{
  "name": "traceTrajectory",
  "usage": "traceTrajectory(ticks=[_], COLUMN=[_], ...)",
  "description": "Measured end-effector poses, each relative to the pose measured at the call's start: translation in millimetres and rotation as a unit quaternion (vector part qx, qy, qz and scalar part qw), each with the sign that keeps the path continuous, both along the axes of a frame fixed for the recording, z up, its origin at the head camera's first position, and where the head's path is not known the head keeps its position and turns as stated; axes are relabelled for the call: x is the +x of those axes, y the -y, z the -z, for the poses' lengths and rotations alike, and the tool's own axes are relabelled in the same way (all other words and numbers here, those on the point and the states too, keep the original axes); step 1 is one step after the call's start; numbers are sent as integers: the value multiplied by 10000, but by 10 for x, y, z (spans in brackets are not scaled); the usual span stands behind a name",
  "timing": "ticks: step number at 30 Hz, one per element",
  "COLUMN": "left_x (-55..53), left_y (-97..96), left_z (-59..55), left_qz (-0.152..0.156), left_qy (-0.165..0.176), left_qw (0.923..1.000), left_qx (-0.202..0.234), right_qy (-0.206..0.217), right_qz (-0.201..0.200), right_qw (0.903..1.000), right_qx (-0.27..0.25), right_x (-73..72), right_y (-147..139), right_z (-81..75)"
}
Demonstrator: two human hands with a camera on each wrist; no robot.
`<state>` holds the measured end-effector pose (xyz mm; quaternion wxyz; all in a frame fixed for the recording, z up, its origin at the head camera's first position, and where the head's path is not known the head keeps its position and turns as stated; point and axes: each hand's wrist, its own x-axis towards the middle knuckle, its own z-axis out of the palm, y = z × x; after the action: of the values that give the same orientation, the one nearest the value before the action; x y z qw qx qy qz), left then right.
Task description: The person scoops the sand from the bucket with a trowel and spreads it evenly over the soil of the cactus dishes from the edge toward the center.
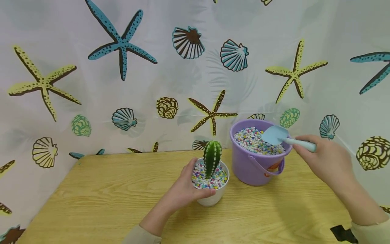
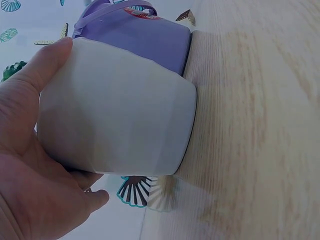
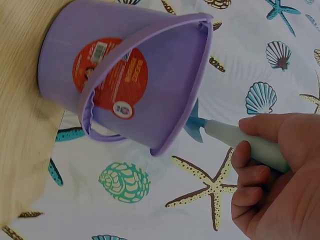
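My left hand [image 1: 187, 189] grips a white flowerpot [image 1: 210, 200] by its left side, thumb on the near wall. In the pot a green cactus [image 1: 212, 159] stands upright among small multicoloured beads [image 1: 199, 176]. The pot's smooth side [image 2: 120, 110] fills much of the left wrist view. My right hand [image 1: 327, 159] holds a light blue toy shovel [image 1: 275, 135] by its handle [image 3: 245, 142]. The shovel's blade is over the purple bucket [image 1: 243, 167], which holds many similar beads [image 1: 254, 139]. Most of the blade is hidden behind the bucket in the right wrist view.
The bucket stands just right of and behind the pot on a wooden table [image 1: 106, 189]. Its handle [image 1: 263, 169] hangs down the front. Behind the table hangs a white curtain [image 1: 170, 78] printed with shells and starfish.
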<state>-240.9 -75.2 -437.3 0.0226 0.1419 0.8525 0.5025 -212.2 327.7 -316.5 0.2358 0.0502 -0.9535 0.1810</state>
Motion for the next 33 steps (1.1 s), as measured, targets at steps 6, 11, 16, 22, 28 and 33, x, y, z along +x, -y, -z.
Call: traceTrajectory(ticks=[6, 11, 16, 22, 28, 33], left_x=[-1, -10, -6, 0, 4, -2], left_y=[-6, -6, -2, 2, 3, -3], left_z=[10, 18, 15, 7, 4, 2], left_qz=[15, 23, 24, 22, 38, 23], left_qy=[-50, -88, -67, -37, -29, -14], left_qw=[10000, 10000, 10000, 10000, 10000, 10000], left_qx=[24, 4, -11, -7, -30, -24], right_qy=[748, 959, 1259, 1569, 1846, 2032], right_qz=[-133, -287, -383, -367, -382, -417], right_qw=[9971, 9949, 9910, 9859, 9807, 9770], right_qx=[2, 116, 242, 443, 512, 486], right_x=[-27, -71, -139, -208, -225, -241], right_y=[-84, -119, -141, -122, -97, -92], right_z=[-162, -237, -322, -433, -532, -639])
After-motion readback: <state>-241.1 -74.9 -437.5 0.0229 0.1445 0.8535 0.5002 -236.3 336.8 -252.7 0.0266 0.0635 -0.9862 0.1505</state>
